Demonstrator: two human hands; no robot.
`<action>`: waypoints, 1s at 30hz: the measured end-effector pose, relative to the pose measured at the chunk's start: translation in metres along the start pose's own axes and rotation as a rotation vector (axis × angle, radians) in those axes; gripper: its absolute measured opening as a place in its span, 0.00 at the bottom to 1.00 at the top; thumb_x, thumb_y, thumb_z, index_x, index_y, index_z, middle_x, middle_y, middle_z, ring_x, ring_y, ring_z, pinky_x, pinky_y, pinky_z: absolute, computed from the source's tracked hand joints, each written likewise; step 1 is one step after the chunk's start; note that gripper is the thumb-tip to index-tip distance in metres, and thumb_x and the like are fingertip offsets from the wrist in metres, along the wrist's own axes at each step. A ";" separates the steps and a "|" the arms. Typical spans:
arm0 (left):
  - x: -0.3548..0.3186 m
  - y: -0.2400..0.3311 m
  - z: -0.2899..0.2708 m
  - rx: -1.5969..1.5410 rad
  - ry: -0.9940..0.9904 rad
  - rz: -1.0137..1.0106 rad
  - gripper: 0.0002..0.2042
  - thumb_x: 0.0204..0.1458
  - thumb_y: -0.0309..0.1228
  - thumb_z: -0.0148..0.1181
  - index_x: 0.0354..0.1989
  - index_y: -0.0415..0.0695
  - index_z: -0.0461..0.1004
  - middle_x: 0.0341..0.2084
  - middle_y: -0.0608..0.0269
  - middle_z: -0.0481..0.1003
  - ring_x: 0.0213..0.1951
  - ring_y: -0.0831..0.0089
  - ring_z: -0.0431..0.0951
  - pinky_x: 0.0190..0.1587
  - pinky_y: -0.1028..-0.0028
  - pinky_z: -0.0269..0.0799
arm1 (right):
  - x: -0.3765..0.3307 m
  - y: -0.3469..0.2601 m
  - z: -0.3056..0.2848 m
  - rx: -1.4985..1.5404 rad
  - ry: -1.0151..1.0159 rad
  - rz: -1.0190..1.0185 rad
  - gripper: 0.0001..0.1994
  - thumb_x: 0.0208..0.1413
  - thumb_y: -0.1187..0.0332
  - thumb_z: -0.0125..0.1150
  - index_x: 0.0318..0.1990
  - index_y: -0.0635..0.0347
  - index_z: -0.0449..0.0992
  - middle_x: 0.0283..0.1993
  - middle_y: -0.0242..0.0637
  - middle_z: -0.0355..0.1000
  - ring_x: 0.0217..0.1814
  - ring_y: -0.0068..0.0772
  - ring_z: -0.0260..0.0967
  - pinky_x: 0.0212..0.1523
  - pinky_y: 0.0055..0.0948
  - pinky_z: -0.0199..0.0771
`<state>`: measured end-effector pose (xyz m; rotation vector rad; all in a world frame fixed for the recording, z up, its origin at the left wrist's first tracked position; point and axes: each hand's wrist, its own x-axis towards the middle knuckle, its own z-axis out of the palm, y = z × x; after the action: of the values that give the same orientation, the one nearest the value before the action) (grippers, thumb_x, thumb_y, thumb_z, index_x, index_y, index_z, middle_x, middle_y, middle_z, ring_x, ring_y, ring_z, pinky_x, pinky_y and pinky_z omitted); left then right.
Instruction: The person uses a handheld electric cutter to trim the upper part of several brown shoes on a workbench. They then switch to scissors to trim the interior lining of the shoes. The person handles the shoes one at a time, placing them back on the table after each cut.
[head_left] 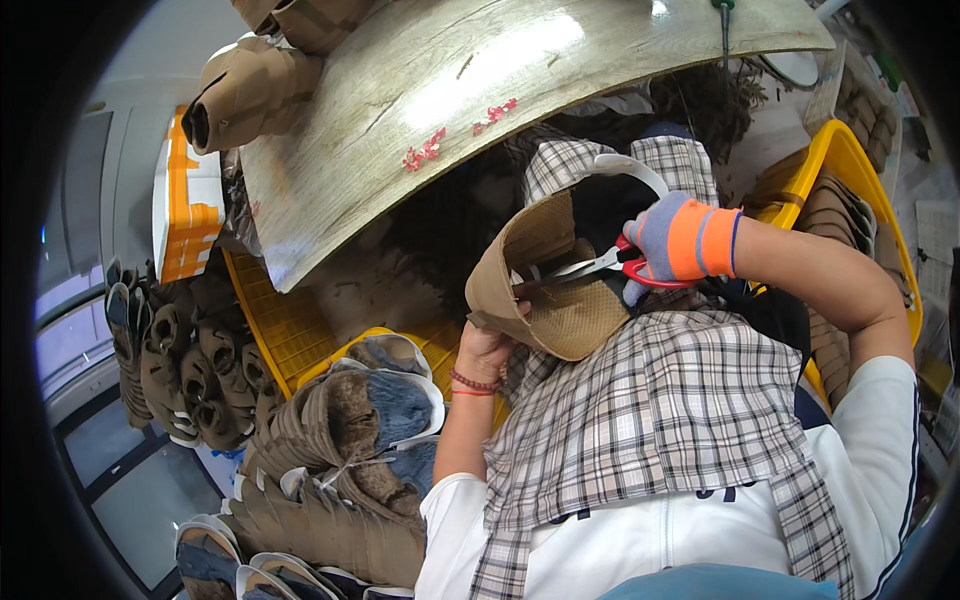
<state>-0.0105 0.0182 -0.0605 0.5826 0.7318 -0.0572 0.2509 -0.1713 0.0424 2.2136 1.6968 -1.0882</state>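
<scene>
Scissors [592, 268] gripped by right hand [668, 243], long axis pointed between 8 and 9 o'clock, into brown upper [573, 322]; upper held by left hand [488, 345], at that hand's 1–2 o'clock.

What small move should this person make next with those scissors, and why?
Perhaps a careful snip inside the curved brown fabric piece: the right hand, in a grey-and-orange knit glove, grips the red-handled metal scissors with their blades inside it, while the bare left hand holds it. Exactly where to cut is hard to tell.
</scene>
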 end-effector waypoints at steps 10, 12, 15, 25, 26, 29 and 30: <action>0.002 0.000 -0.005 -0.058 0.023 -0.003 0.18 0.42 0.13 0.65 0.44 0.38 0.76 0.44 0.54 0.77 0.47 0.63 0.76 0.51 0.61 0.75 | 0.008 -0.024 -0.013 0.033 -0.015 -0.019 0.41 0.35 0.26 0.58 0.36 0.62 0.78 0.30 0.45 0.77 0.34 0.48 0.76 0.34 0.38 0.75; 0.004 -0.002 -0.009 -0.057 0.041 0.006 0.16 0.41 0.13 0.66 0.42 0.37 0.77 0.42 0.55 0.77 0.45 0.63 0.77 0.51 0.62 0.75 | 0.009 -0.027 -0.016 0.019 -0.076 -0.012 0.41 0.36 0.26 0.57 0.35 0.62 0.78 0.28 0.45 0.77 0.32 0.49 0.76 0.33 0.38 0.75; 0.005 -0.003 -0.008 -0.049 0.078 -0.002 0.17 0.40 0.12 0.66 0.42 0.38 0.77 0.40 0.57 0.77 0.44 0.64 0.77 0.50 0.63 0.76 | 0.009 -0.030 -0.018 0.013 -0.084 -0.009 0.41 0.37 0.25 0.56 0.34 0.62 0.79 0.27 0.46 0.76 0.32 0.49 0.76 0.33 0.38 0.75; 0.001 -0.003 -0.010 -0.048 0.099 0.008 0.17 0.42 0.14 0.66 0.42 0.40 0.76 0.39 0.59 0.77 0.42 0.68 0.77 0.47 0.65 0.77 | 0.010 -0.035 -0.021 0.033 -0.105 -0.006 0.40 0.39 0.26 0.56 0.31 0.62 0.81 0.27 0.43 0.77 0.32 0.46 0.77 0.32 0.38 0.75; 0.000 -0.001 -0.009 -0.030 0.104 0.002 0.17 0.43 0.14 0.65 0.43 0.40 0.76 0.39 0.60 0.76 0.42 0.69 0.77 0.47 0.67 0.76 | 0.008 -0.032 -0.024 0.040 -0.115 0.005 0.40 0.40 0.27 0.56 0.31 0.63 0.81 0.27 0.43 0.77 0.32 0.47 0.76 0.32 0.39 0.75; 0.002 0.008 0.002 -0.003 0.039 0.152 0.07 0.49 0.19 0.61 0.36 0.41 0.76 0.36 0.62 0.77 0.41 0.67 0.77 0.46 0.69 0.74 | 0.004 -0.005 -0.028 0.197 -0.203 -0.065 0.37 0.45 0.29 0.55 0.30 0.64 0.81 0.23 0.44 0.75 0.30 0.42 0.76 0.30 0.38 0.74; 0.006 0.011 0.007 0.004 0.003 0.226 0.03 0.51 0.22 0.59 0.32 0.41 0.77 0.35 0.63 0.77 0.40 0.66 0.77 0.45 0.69 0.73 | 0.017 0.025 -0.002 0.255 -0.323 -0.157 0.37 0.48 0.30 0.52 0.32 0.64 0.80 0.25 0.43 0.76 0.29 0.41 0.75 0.30 0.36 0.74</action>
<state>0.0007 0.0244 -0.0548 0.6665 0.6654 0.1516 0.2760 -0.1656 0.0258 1.9185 1.6884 -1.6813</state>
